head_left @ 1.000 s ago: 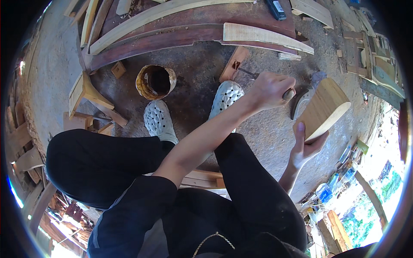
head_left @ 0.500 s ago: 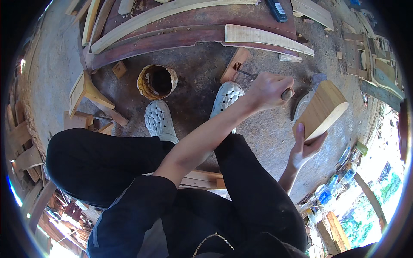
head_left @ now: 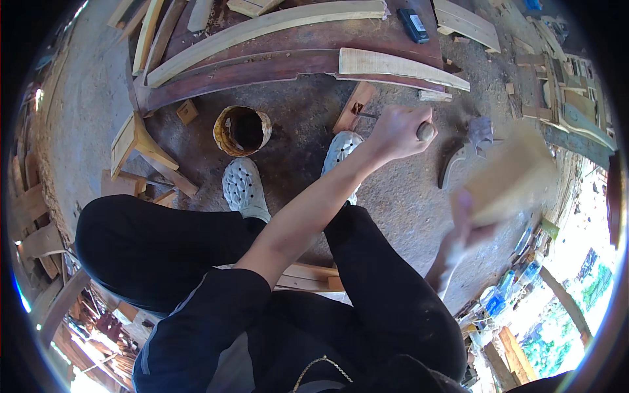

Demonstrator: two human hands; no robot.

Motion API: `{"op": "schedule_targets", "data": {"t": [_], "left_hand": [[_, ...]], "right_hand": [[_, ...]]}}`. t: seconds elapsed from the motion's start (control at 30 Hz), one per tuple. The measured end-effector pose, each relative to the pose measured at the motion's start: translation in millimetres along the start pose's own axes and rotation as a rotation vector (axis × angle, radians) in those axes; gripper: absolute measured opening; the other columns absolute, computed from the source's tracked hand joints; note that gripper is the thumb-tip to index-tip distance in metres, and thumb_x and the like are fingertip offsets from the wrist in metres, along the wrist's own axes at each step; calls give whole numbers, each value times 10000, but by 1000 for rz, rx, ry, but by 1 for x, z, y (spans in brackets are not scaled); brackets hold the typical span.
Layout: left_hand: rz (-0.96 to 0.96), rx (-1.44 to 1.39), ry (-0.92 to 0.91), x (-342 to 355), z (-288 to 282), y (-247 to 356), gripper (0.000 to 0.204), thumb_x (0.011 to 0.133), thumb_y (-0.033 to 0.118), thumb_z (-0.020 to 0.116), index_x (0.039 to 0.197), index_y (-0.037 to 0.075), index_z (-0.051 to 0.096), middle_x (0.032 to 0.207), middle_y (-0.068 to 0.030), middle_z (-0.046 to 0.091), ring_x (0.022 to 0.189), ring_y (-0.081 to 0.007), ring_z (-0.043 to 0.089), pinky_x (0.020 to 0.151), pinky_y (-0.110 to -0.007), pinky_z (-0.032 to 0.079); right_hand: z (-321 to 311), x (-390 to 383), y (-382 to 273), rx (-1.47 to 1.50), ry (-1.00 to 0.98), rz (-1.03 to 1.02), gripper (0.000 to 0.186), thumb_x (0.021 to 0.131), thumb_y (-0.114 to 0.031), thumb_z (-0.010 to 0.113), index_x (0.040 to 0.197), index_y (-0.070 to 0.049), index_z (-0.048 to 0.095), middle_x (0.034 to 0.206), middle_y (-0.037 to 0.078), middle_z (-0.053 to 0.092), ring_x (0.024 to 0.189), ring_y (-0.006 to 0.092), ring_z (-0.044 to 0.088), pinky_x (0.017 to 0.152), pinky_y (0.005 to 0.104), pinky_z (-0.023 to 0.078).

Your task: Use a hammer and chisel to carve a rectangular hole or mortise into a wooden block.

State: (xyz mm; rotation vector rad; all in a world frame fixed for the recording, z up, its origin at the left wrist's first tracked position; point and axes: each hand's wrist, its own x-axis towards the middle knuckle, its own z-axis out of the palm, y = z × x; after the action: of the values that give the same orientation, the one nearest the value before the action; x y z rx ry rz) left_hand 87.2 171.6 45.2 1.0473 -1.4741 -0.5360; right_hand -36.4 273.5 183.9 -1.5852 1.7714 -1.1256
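My left hand (head_left: 397,133) is closed around the handle of a chisel (head_left: 426,131), whose butt end sticks out beside my thumb. The metal shaft points left, with its tip at a dark mortise hole in a short reddish wooden piece (head_left: 345,121). That piece lies on the ground, its near end against the toe of my shoe. Over to the right, my right hand (head_left: 462,226) grips a thick wooden block (head_left: 510,173), raised apart from the chisel. Both the block and this hand are smeared by motion. The fingers behind the block are hidden.
Ahead, a dark red panel (head_left: 308,40) carries long curved wooden pieces (head_left: 262,31) and a dark box (head_left: 412,26). A round, stained bucket (head_left: 224,134) stands before my left shoe (head_left: 246,187). A curved metal piece (head_left: 452,167) lies right of the chisel; wood scraps line both sides.
The wooden block in my right hand has swung right, away from the chisel handle, and is now blurred. My left hand keeps the chisel at the hole. The whole view has shifted slightly.
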Motion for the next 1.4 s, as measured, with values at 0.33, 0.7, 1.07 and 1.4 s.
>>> {"op": "schedule_targets", "data": {"t": [0.33, 0.7, 1.07, 1.4], "left_hand": [[-46, 36, 7, -9, 3, 5, 195, 735, 111, 737, 716, 80, 545, 607, -107, 617, 537, -302, 639, 511, -391, 503], [22, 36, 27, 1, 5, -3, 193, 739, 117, 726, 698, 74, 543, 572, -109, 580, 510, -300, 614, 486, -389, 488], [-3, 43, 69, -2, 2, 4, 172, 741, 137, 712, 703, 83, 553, 586, -119, 590, 529, -319, 624, 486, -409, 493], [-154, -82, -28, 5, -17, -7, 170, 788, 145, 712, 744, 59, 572, 640, -126, 634, 566, -274, 657, 534, -377, 494]], "right_hand": [[5, -20, -1, 510, 379, -182, 406, 819, -193, 700, 1128, 48, 591, 919, 130, 620, 871, 221, 575, 808, 384, 474], [22, -14, 21, -112, -128, 179, 402, 845, -306, 619, 1041, 44, 593, 902, 151, 611, 816, 237, 591, 763, 359, 489], [19, -19, -8, 277, 312, 61, 608, 784, -385, 713, 1161, 70, 569, 990, 177, 635, 872, 262, 613, 818, 395, 498], [-1, 6, 7, 376, 390, 29, 404, 862, -250, 644, 1094, 69, 559, 831, 175, 615, 699, 247, 610, 599, 371, 527]]}}
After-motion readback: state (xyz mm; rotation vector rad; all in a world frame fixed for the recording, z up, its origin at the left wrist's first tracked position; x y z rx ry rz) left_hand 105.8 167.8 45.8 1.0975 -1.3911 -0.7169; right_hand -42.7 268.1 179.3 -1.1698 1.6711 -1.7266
